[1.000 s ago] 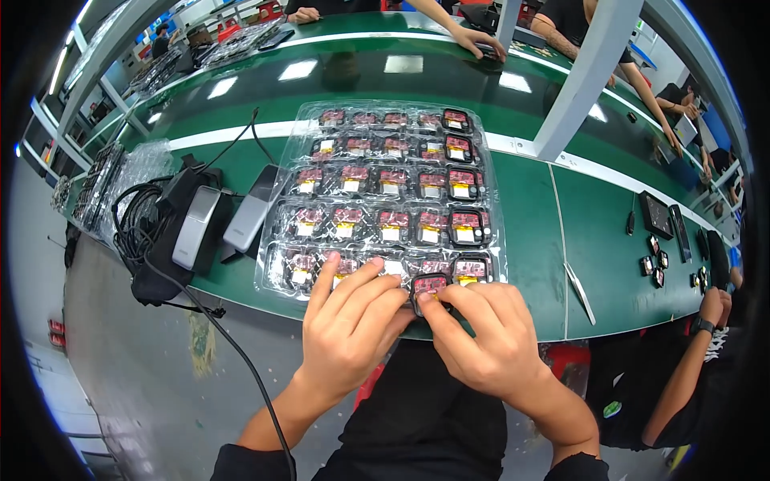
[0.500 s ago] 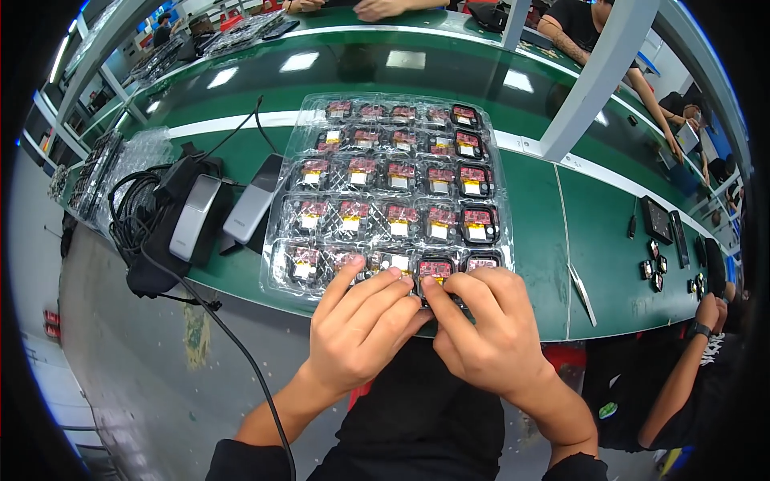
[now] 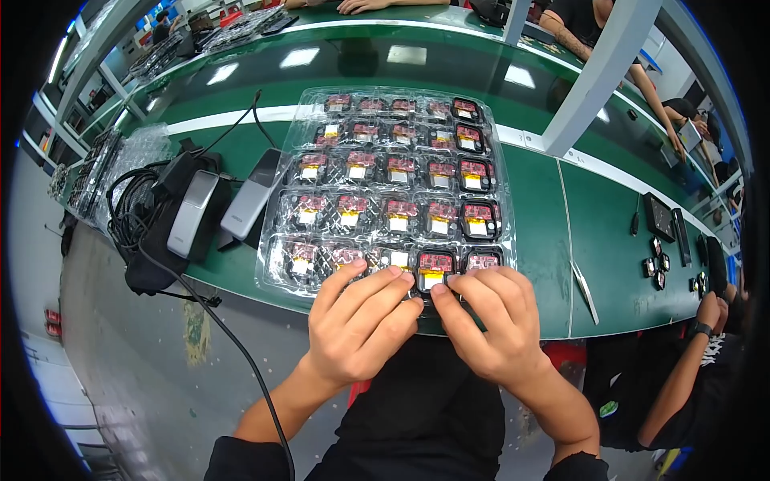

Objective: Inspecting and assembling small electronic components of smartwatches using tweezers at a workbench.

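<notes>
A clear plastic blister tray [image 3: 507, 188] lies before me, its rows of pockets holding small red circuit boards with yellow tape and white parts. In the near row, a square black casing [image 3: 435, 270] with such a board sits between my hands. My left hand [image 3: 361, 325] curls its fingers against the casing's left side, the thumb near its lower edge. At the lower right corner, fingertips of my right hand [image 3: 493, 321] press on the casing's rim. Another black casing [image 3: 484, 258] sits just right of it, partly behind my right fingers. More black casings fill the right-hand column.
To the left, two grey-and-black devices [image 3: 192, 215] stand beside a coiled black cable [image 3: 132, 200]; one cable hangs over the table edge. Tweezers [image 3: 585, 293] and several small parts [image 3: 658, 264] lie at right. A metal post [image 3: 597, 80] rises beyond. Other people sit nearby.
The right fingertip has slid off the circuit board to the casing's lower right corner, so more of the board shows. The tray has shifted slightly left and away.
</notes>
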`<action>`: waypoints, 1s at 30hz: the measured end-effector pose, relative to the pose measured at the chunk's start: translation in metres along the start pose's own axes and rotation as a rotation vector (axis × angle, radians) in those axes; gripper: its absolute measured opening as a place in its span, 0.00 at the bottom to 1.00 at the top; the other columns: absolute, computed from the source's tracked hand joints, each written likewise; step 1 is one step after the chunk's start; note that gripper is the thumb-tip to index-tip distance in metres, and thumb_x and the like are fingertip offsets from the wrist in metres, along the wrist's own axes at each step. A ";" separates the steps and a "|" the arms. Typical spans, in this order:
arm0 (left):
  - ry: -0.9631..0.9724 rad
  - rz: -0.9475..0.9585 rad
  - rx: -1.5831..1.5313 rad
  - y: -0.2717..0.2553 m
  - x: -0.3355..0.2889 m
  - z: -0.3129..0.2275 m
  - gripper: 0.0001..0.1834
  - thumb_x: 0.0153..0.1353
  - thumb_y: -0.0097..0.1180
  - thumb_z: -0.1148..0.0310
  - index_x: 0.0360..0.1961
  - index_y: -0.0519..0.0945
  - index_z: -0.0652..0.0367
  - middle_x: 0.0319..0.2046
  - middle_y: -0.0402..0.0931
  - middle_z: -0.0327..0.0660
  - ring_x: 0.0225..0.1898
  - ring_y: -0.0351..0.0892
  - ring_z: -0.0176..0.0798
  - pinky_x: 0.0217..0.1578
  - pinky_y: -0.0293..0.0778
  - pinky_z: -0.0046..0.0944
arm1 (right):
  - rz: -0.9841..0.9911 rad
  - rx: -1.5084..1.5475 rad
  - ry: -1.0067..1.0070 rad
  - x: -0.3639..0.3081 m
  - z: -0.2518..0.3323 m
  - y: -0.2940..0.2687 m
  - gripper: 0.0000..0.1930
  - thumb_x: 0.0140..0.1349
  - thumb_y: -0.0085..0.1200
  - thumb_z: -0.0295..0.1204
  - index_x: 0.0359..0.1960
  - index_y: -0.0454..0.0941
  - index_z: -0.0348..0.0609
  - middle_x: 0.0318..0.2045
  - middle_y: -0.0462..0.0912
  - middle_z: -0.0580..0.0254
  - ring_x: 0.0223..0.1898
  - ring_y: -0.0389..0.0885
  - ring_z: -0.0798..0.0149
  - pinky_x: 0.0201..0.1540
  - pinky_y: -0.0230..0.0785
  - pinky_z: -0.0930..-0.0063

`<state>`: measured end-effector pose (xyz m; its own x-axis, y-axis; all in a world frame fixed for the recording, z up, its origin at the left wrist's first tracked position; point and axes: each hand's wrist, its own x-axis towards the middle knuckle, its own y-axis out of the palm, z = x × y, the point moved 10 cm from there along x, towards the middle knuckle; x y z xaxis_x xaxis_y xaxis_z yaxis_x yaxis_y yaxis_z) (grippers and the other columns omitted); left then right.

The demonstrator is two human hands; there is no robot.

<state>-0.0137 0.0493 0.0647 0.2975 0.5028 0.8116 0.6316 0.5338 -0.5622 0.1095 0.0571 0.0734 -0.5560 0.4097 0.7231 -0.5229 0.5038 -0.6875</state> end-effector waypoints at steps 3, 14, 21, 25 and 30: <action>-0.002 0.009 -0.003 0.001 0.000 0.000 0.14 0.52 0.69 0.81 0.40 0.85 0.57 0.41 0.88 0.42 0.45 0.90 0.45 0.57 0.79 0.52 | -0.028 0.010 0.003 0.000 -0.002 -0.001 0.12 0.56 0.66 0.26 0.43 0.88 0.42 0.44 0.84 0.64 0.47 0.81 0.62 0.51 0.77 0.61; -0.010 -0.010 0.017 0.001 0.000 0.001 0.16 0.51 0.71 0.81 0.42 0.87 0.57 0.40 0.88 0.40 0.45 0.90 0.44 0.57 0.78 0.52 | 0.016 0.057 -0.026 0.002 -0.003 0.002 0.12 0.53 0.64 0.27 0.40 0.87 0.41 0.41 0.85 0.64 0.46 0.83 0.62 0.52 0.77 0.60; -0.054 0.032 0.048 0.006 -0.001 0.001 0.17 0.50 0.71 0.80 0.43 0.88 0.57 0.44 0.87 0.40 0.47 0.88 0.46 0.59 0.76 0.54 | 0.009 0.073 -0.009 0.000 -0.005 0.003 0.12 0.53 0.64 0.27 0.40 0.87 0.41 0.42 0.85 0.64 0.46 0.83 0.62 0.53 0.77 0.60; -0.057 0.073 0.051 0.006 0.002 0.000 0.18 0.50 0.72 0.79 0.44 0.88 0.56 0.46 0.86 0.41 0.50 0.87 0.48 0.60 0.75 0.56 | 0.040 0.099 0.029 0.000 -0.006 -0.003 0.15 0.54 0.65 0.28 0.44 0.87 0.43 0.43 0.85 0.63 0.47 0.83 0.61 0.53 0.76 0.58; -0.094 0.199 0.065 0.007 0.003 0.006 0.20 0.49 0.73 0.77 0.46 0.89 0.57 0.51 0.85 0.44 0.58 0.83 0.55 0.67 0.69 0.65 | 0.030 0.116 0.184 -0.014 -0.030 -0.032 0.22 0.52 0.71 0.32 0.51 0.86 0.44 0.47 0.83 0.60 0.48 0.82 0.56 0.53 0.75 0.54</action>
<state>-0.0128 0.0585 0.0620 0.3418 0.6621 0.6670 0.5186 0.4590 -0.7214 0.1534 0.0582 0.0877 -0.4505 0.5605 0.6949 -0.5848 0.4030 -0.7040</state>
